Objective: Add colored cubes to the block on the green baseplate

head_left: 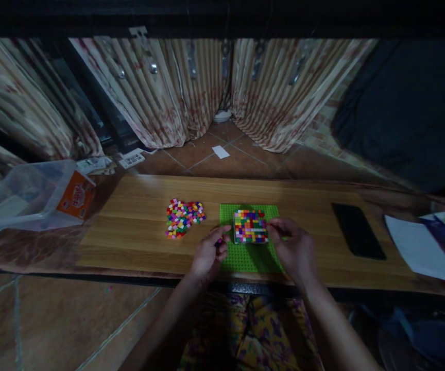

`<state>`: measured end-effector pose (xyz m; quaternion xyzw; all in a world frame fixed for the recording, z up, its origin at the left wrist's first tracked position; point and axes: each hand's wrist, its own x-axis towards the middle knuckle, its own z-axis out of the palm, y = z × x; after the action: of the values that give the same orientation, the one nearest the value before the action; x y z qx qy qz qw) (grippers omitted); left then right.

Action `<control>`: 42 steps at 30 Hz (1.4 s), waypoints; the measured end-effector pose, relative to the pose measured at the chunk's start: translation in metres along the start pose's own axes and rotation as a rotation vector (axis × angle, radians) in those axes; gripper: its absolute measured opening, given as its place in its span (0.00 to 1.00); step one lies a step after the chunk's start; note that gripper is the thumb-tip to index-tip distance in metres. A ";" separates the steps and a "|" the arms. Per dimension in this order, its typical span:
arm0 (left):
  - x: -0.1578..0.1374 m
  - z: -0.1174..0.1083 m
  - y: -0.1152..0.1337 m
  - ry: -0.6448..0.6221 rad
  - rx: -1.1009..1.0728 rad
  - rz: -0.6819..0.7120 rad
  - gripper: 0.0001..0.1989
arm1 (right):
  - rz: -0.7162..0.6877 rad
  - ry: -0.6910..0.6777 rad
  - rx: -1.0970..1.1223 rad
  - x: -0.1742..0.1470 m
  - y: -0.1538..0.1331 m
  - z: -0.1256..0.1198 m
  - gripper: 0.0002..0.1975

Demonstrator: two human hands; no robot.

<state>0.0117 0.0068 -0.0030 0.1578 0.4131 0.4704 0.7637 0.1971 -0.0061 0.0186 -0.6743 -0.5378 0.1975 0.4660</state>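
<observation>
Forearms (164, 322) extend, hands (294, 252) flanking the brick block (250, 226).

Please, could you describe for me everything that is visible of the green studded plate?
The green studded plate looks like plastic, thin and rectangular, with rows of small studs. It lies flat on the wood-grained tabletop. A block of multicoloured bricks appears to sit on its far part. The left hand and right hand partly cover its side edges; contact is unclear.

Baseplate (241, 263) is bright green. Block assembly (251, 226) shows mixed red, yellow, blue, green, orange, white; loose bricks (184, 219) are likewise multicoloured. Surface (130, 232): brown wood grain. Carton (76, 196): orange, white lettering. Curtains (160, 98): cream, reddish patterning.
</observation>
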 end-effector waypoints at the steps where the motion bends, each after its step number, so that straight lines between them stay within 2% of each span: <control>1: 0.001 -0.002 -0.001 -0.012 0.003 -0.002 0.15 | 0.011 0.007 -0.004 0.002 0.004 -0.002 0.10; 6: 0.001 -0.006 0.001 -0.041 -0.009 -0.033 0.15 | 0.008 0.019 0.010 0.010 0.015 -0.002 0.10; 18: -0.004 -0.010 0.006 -0.115 -0.031 -0.081 0.16 | -0.035 -0.002 -0.089 0.021 0.012 0.013 0.11; 24: -0.003 -0.011 0.004 -0.123 -0.051 -0.078 0.15 | 0.024 -0.007 -0.025 0.023 0.014 0.017 0.11; 31: -0.003 -0.012 0.004 -0.134 -0.066 -0.063 0.15 | 0.134 -0.019 0.182 0.021 0.021 0.018 0.13; 37: -0.004 -0.011 0.004 -0.135 -0.061 -0.061 0.15 | 0.222 0.068 0.283 0.026 0.024 0.014 0.16; 42: -0.004 -0.011 0.004 -0.122 -0.061 -0.070 0.15 | 0.235 0.016 0.325 0.037 0.022 0.021 0.17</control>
<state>-0.0003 0.0044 -0.0052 0.1484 0.3563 0.4454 0.8079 0.2057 0.0365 -0.0009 -0.6500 -0.4127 0.3292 0.5467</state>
